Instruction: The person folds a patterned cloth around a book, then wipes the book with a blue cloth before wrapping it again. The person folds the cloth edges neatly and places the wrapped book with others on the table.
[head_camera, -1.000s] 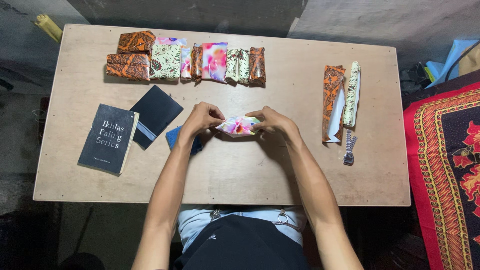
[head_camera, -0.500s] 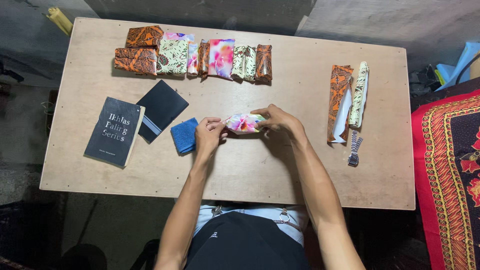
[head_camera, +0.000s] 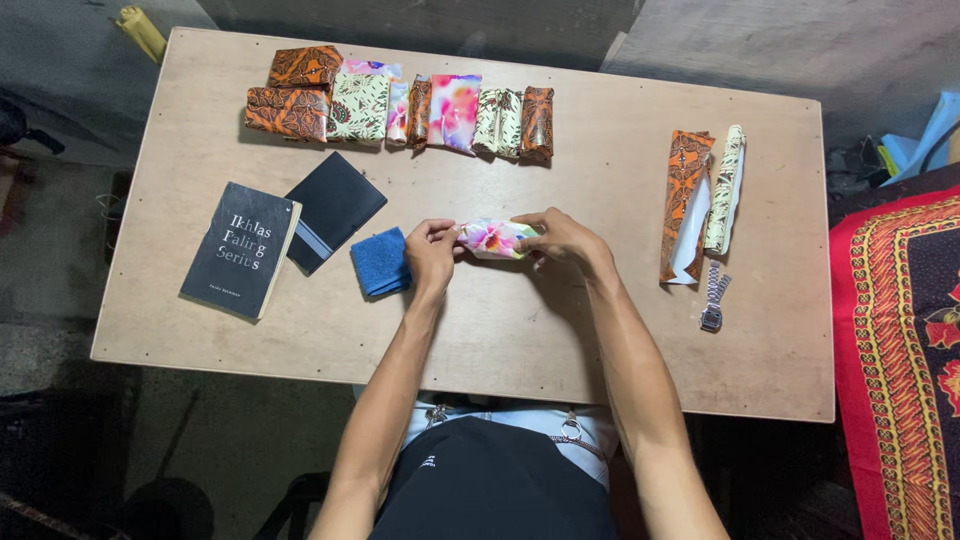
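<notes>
Plain wooden table (head_camera: 560, 340), seen from above. Along the far edge, a row of wrapped parcels (head_camera: 400, 105); at left, a dark book (head_camera: 240, 250), a black folder (head_camera: 333, 210) and a blue cloth (head_camera: 380, 262). At right, two paper rolls (head_camera: 703, 200) and a metal wristwatch (head_camera: 714, 298).

blue cloth (head_camera: 381, 262) beside left hand (head_camera: 431, 254)

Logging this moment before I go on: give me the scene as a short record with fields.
left hand: pinches the left end of a small floral-wrapped packet
right hand: grips the packet's right end
beside left hand: blue cloth
table, far edge: row of wrapped parcels
left side: dark book, black folder
right side: two paper rolls, wristwatch
</notes>
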